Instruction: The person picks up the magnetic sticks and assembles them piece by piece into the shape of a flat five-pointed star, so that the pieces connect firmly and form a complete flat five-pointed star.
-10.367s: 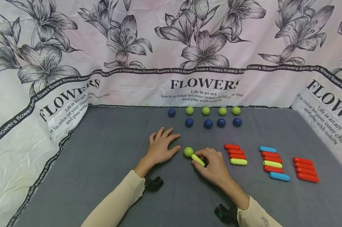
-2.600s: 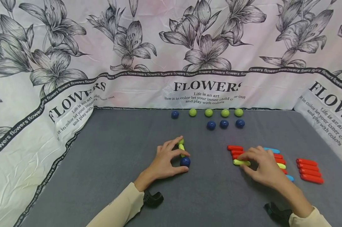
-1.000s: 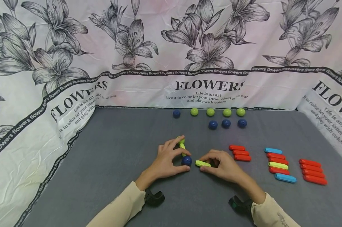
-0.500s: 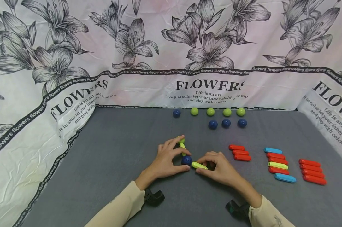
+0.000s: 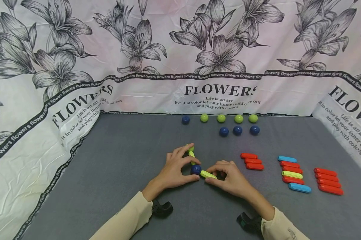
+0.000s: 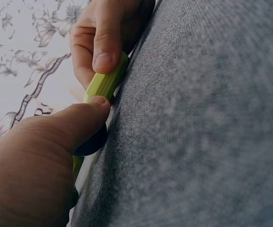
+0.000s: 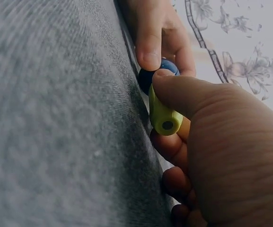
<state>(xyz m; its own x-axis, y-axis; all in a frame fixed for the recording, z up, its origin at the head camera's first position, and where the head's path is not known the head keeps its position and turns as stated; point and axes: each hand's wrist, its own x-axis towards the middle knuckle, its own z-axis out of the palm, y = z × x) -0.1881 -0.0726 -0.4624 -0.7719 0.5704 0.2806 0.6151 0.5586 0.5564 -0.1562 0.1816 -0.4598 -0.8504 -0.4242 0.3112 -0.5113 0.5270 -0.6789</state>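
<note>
My left hand (image 5: 173,170) holds a dark blue ball (image 5: 196,169) between thumb and index finger. Beyond the ball a yellow rod (image 5: 192,156) runs away from me to a green ball (image 5: 191,148), partly hidden by the left fingers. My right hand (image 5: 232,178) pinches a second yellow rod (image 5: 208,174), whose left end meets the blue ball. In the right wrist view, this yellow rod (image 7: 163,113) shows a dark round spot on its near end, with the blue ball (image 7: 147,81) behind. The left wrist view shows the rod (image 6: 105,85) between both thumbs.
Green balls (image 5: 221,118) line the far table edge beside a blue ball (image 5: 185,120); more blue balls (image 5: 237,130) sit in front. To the right lie groups of red rods (image 5: 253,161), mixed rods with a blue rod (image 5: 299,187), and more red rods (image 5: 328,181).
A blue ball has left the back row and joined the first yellow rod. My right hand has brought a second yellow rod from the nearest group leftward to the blue ball.
</note>
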